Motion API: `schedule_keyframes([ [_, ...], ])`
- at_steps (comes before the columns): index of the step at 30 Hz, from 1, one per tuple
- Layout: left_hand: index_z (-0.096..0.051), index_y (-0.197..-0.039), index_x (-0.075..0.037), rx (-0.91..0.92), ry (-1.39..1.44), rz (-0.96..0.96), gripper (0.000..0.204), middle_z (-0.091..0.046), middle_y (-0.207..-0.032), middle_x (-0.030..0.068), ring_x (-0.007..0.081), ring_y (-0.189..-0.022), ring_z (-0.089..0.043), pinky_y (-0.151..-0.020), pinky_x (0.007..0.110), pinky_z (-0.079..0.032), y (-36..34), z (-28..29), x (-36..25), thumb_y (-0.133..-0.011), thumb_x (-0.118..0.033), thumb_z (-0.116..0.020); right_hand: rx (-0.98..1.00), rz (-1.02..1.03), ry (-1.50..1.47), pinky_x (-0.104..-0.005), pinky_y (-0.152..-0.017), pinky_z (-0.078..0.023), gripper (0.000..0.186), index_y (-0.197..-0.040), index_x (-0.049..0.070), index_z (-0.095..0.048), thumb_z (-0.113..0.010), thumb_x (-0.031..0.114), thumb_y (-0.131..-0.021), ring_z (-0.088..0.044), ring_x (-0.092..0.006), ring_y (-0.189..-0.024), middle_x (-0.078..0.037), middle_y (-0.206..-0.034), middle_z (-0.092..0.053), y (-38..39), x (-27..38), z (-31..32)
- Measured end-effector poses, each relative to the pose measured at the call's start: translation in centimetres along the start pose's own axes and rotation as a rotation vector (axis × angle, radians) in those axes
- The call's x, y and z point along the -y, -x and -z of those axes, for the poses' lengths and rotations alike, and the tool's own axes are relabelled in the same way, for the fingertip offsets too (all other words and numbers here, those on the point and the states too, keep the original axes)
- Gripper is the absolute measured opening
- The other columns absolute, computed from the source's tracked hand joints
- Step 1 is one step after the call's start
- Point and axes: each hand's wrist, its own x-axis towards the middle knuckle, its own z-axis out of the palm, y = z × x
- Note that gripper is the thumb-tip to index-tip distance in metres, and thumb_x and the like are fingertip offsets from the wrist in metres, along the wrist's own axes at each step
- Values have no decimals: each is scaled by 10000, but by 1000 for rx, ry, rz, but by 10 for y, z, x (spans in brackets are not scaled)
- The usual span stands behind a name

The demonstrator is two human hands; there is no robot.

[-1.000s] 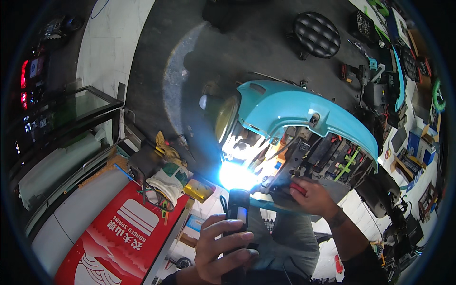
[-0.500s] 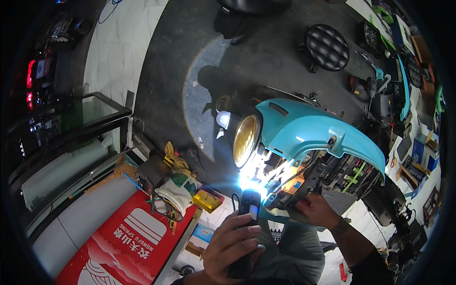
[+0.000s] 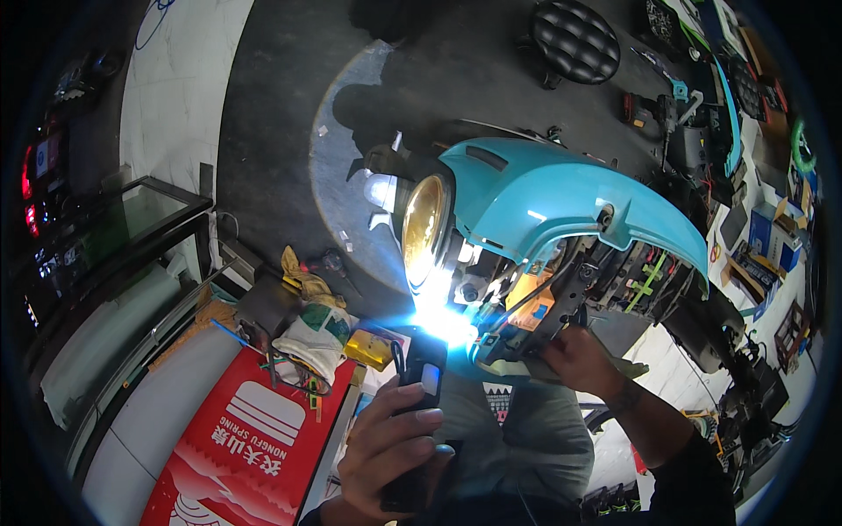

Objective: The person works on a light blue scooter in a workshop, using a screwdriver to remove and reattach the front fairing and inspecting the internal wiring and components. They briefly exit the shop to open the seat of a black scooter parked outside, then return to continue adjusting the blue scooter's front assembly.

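Observation:
My left hand (image 3: pixel 395 438) grips a black flashlight (image 3: pixel 421 381), upright in view, whose glare washes out the part just beyond its tip. That glare falls at the lower end of a turquoise scooter front panel (image 3: pixel 561 193) with a round yellowish headlamp lens (image 3: pixel 425 223). Exposed behind the panel are dark brackets, wiring and an orange part (image 3: pixel 529 298). My right hand (image 3: pixel 574 359) has curled fingers at the underside of this assembly, right of the flashlight; their tips and whatever they hold are hidden. My legs are below.
A red cabinet (image 3: pixel 232 443) bears gloves (image 3: pixel 307 342), tools and a yellow packet (image 3: pixel 368 348). A glass display case (image 3: pixel 132 219) stands at left. A black round stool (image 3: pixel 574 42) sits beyond the panel. Drills (image 3: pixel 640 110), boxes (image 3: pixel 772 232) and loose parts crowd the right.
The flashlight has shifted left and slightly up in view. My right hand sits higher against the assembly; the red handle seen in it a second ago is now hidden. The headlamp lens shows more clearly.

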Motion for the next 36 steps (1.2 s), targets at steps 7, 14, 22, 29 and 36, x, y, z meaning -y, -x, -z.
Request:
schedule_keyframes([
  [7, -607, -1163, -113, 152, 93, -49, 380, -745, -1142, 167, 447, -1229, -686, -1115, 625, -506, -2, 5, 1, -885, -86, -864, -7, -52, -20, -457, -845, -586, 267, -1194, -11, -691, -682, 170, -997, -755, -411, -979, -241, -1042, -762, -2, 19, 0],
  [14, -719, -1210, -39, 235, 189, -218, 361, -734, -1250, 171, 470, -1224, -673, -1065, 653, -517, -15, -4, 7, -868, -85, -828, -56, -129, 139, -480, -876, -585, 311, -1234, -18, -677, -678, 185, -998, -742, -435, -1020, -264, -1101, -753, 1, 35, 1],
  [22, -695, -1234, -30, 77, 168, -260, 381, -733, -1230, 184, 488, -1182, -693, -1011, 616, -568, -16, -9, 7, -881, -32, -839, -95, -72, 124, -526, -824, -553, 277, -1094, -49, -693, -688, 205, -981, -703, -469, -945, -282, -1029, -689, -1, 22, -10],
  [29, -691, -1229, -24, 113, 147, -188, 387, -739, -1200, 181, 487, -1157, -704, -989, 591, -588, -13, -9, 1, -874, 16, -840, -42, -67, 110, -515, -777, -543, 266, -986, -61, -691, -694, 205, -979, -690, -455, -909, -256, -1008, -672, 0, 16, -7],
  [36, -691, -1224, -21, 83, 181, -199, 389, -739, -1197, 190, 480, -1150, -706, -994, 601, -584, -12, -10, 0, -868, 14, -845, -137, 139, 99, -496, -809, -557, 247, -1019, -30, -723, -706, 214, -987, -696, -450, -931, -227, -1039, -676, 2, 12, -6],
])
